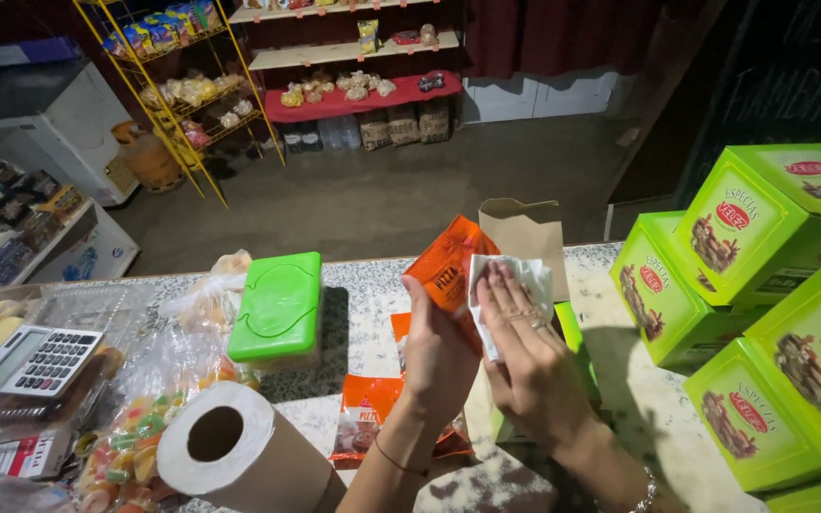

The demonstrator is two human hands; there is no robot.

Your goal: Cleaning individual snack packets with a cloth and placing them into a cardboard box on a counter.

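Observation:
My left hand holds an orange snack packet upright above the counter. My right hand presses a white cloth or tissue flat against the packet's right side. Under my hands lie two more orange packets on the speckled stone counter. A brown paper bag stands just behind the held packet.
A green-lidded box sits left of my hands. A roll of brown paper, a bag of sweets and a calculator are at the near left. Several stacked green tins fill the right. Shop shelves stand beyond the counter.

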